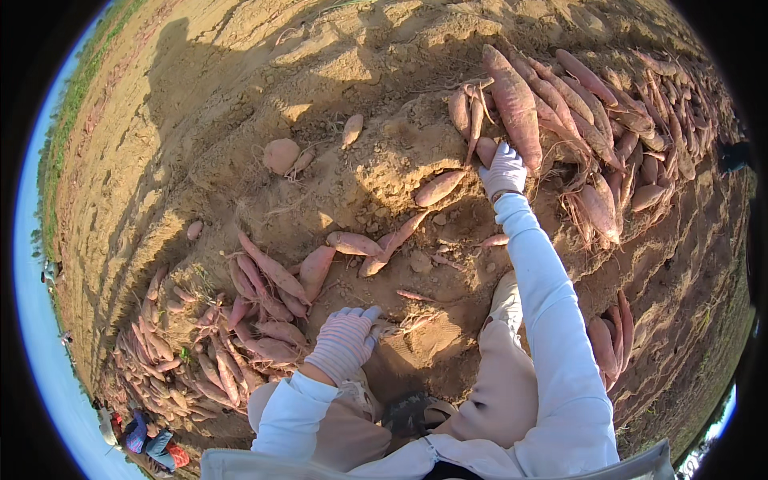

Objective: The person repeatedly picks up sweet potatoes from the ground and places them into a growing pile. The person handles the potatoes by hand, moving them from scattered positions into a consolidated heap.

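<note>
My right hand (505, 170), in a striped knit glove, reaches out to the pile of sweet potatoes at the upper right. Its fingers are at a small sweet potato (486, 151), beside a large sweet potato (515, 108); whether they grip it is hard to tell. My left hand (345, 342), in a matching glove, is low over the soil by my left foot, near thin roots (414, 323). Its fingertips are partly hidden, so a hold cannot be made out. Left of it lies another heap of sweet potatoes (273, 327).
Loose sweet potatoes (441, 188) lie between the heaps on clumpy, ridged soil (228, 162). A small bunch of sweet potatoes (611, 342) lies right of my right arm. My knees and shoes are below. Another person (150, 441) is at the far lower left.
</note>
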`<state>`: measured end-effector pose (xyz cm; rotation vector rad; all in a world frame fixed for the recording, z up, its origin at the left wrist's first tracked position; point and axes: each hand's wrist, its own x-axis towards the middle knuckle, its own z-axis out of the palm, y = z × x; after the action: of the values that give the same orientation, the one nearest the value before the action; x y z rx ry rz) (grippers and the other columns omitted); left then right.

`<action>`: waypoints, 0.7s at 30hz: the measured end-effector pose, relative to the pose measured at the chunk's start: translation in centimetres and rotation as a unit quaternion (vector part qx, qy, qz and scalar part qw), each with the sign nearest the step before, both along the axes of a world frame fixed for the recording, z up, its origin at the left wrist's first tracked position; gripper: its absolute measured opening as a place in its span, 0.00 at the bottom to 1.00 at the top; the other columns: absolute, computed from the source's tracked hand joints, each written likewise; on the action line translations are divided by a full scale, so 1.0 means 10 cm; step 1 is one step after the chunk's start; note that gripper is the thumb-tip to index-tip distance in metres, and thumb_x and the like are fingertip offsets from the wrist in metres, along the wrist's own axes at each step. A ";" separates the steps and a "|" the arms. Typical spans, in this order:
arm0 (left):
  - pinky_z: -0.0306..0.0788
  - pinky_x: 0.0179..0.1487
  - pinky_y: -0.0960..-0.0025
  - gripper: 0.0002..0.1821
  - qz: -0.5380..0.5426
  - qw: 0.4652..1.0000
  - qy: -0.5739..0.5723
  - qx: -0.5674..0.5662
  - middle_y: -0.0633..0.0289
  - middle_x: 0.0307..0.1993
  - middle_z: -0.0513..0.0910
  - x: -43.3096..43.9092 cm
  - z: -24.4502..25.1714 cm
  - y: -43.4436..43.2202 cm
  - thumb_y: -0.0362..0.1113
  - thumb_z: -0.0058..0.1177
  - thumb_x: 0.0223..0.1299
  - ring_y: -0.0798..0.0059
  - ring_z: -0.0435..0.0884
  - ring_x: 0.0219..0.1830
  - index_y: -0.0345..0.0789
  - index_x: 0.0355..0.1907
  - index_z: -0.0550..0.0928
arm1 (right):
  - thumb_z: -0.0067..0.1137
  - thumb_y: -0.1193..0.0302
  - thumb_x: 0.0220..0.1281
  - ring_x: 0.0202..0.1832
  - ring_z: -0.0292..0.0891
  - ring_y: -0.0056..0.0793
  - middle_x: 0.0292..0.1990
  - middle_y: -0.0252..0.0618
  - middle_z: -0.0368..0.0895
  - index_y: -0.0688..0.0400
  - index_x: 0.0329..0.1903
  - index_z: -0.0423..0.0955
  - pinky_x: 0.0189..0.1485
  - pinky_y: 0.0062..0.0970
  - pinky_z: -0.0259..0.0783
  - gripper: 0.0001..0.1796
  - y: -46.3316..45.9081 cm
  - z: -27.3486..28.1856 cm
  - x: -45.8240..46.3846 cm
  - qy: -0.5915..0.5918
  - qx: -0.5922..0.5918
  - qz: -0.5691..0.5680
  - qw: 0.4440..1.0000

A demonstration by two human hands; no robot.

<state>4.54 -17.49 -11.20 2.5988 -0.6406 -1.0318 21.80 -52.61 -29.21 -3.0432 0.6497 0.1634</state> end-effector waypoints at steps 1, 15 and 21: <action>0.71 0.52 0.54 0.19 0.016 1.000 0.012 0.019 0.53 0.41 0.81 0.08 -0.04 0.03 0.42 0.51 0.62 0.54 0.78 0.47 0.39 0.55 0.76 | 0.72 0.53 0.46 0.50 0.76 0.44 0.47 0.47 0.77 0.59 0.54 0.67 0.49 0.41 0.75 0.37 -0.03 0.08 0.04 -0.012 0.039 0.024 0.999; 0.70 0.54 0.53 0.23 0.191 0.981 0.009 0.025 0.51 0.42 0.80 -0.04 0.15 -0.19 0.41 0.55 0.60 0.51 0.77 0.46 0.37 0.58 0.74 | 0.64 0.53 0.55 0.56 0.71 0.52 0.56 0.49 0.76 0.56 0.60 0.70 0.59 0.44 0.68 0.33 -0.09 0.49 0.93 -0.164 0.190 0.190 0.949; 0.69 0.55 0.54 0.24 0.190 0.979 -0.060 0.036 0.48 0.42 0.80 -0.32 0.51 -0.38 0.39 0.54 0.61 0.49 0.76 0.48 0.35 0.60 0.73 | 0.67 0.50 0.51 0.63 0.65 0.50 0.57 0.46 0.76 0.43 0.60 0.71 0.67 0.48 0.56 0.33 0.35 0.54 0.96 -0.114 0.025 0.156 0.981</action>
<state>1.39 -21.27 -6.12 2.7137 -0.1194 -0.7932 31.45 -49.14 -23.78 -3.0276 0.1502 -0.1602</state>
